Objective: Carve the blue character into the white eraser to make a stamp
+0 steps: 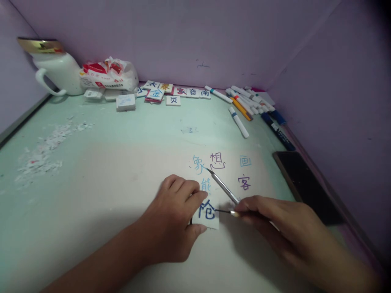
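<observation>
Two hands work: left hand (177, 219) pinches a character tile (207, 213), right hand (284, 228) grips a thin tool (224, 211).

Your jug (58, 71) is sitting in the desk's (122, 134) far left corner, tiles (174, 92) lining the far edge, markers (250, 103) lying far right.

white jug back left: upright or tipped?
Upright. The white jug stands on its base in the table's back-left corner, gold top level, handle at its side.
</observation>
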Demonstrator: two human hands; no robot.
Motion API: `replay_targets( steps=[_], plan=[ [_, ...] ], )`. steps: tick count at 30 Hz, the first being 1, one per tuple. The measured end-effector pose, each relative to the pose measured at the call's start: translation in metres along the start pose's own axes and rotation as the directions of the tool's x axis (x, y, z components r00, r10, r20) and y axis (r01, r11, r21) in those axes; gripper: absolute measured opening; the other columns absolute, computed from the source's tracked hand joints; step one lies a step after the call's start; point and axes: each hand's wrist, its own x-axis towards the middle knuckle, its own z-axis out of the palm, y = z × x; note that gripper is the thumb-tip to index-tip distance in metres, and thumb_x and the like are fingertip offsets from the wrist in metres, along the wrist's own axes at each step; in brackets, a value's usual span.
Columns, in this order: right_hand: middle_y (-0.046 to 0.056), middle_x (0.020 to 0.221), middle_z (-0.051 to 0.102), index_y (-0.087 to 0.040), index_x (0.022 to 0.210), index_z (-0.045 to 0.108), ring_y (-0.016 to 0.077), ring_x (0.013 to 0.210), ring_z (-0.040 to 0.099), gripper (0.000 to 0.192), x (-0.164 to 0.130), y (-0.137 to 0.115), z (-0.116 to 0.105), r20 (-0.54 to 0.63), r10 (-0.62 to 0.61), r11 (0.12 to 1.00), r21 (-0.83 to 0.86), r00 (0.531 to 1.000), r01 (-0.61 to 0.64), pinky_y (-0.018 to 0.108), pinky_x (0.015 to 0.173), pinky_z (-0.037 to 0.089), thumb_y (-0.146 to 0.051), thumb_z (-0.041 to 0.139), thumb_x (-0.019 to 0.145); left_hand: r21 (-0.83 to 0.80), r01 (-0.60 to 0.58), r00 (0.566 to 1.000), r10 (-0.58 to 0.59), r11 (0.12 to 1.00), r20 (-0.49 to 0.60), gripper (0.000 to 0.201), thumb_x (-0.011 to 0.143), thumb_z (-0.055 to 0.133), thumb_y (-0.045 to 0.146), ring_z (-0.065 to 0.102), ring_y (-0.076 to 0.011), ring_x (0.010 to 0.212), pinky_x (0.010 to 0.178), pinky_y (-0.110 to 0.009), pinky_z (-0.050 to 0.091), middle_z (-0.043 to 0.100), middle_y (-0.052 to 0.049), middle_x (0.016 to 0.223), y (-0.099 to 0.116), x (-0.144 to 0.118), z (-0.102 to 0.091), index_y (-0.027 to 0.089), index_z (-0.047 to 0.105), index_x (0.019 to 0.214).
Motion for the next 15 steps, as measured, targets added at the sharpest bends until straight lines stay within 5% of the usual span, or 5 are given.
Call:
replay_targets(
  steps=[4, 11, 15],
  plan=[
    [-0.001, 0.078, 0.072, -0.026, 0.096, 0.06, 0.0161, 0.062, 0.069, 0.032, 0.0047, -0.0023, -0.0031, -0.007, -0.089, 0.977, -0.196, 0.996, 0.086, 0.025, 0.054, 0.05, -0.006, 0.038, 0.083, -0.004, 0.013, 1.0, -0.013, 1.0, 0.004, 0.04, 0.075, 0.059, 0.019, 0.046, -0.0267, 0.094, 0.088, -0.048, 0.035, 0.054, -0.011, 0.104, 0.0003, 0.0, -0.0006, 0.015, 0.051, 0.114],
    [0.0, 0.077, 0.067, -0.024, 0.091, 0.062, 0.0144, 0.057, 0.062, 0.011, 0.0038, -0.0019, -0.001, 0.113, -0.04, 0.99, -0.129, 0.993, 0.055, 0.025, 0.051, 0.042, -0.022, 0.052, 0.09, 0.006, 0.01, 1.0, -0.01, 1.0, 0.005, 0.039, 0.074, 0.06, 0.019, 0.046, -0.0264, 0.094, 0.089, -0.048, 0.035, 0.054, -0.011, 0.103, 0.0008, 0.0002, -0.0006, 0.013, 0.053, 0.112],
    [0.001, 0.083, 0.068, -0.025, 0.097, 0.064, 0.0141, 0.061, 0.062, 0.019, 0.0027, -0.0027, -0.0019, 0.078, -0.055, 0.99, -0.128, 0.995, 0.065, 0.025, 0.054, 0.041, -0.016, 0.049, 0.09, 0.007, 0.01, 1.0, -0.01, 1.0, 0.013, 0.04, 0.074, 0.06, 0.019, 0.045, -0.0262, 0.094, 0.089, -0.048, 0.034, 0.054, -0.011, 0.103, 0.0004, 0.0009, -0.0003, 0.012, 0.054, 0.113]
  ],
)
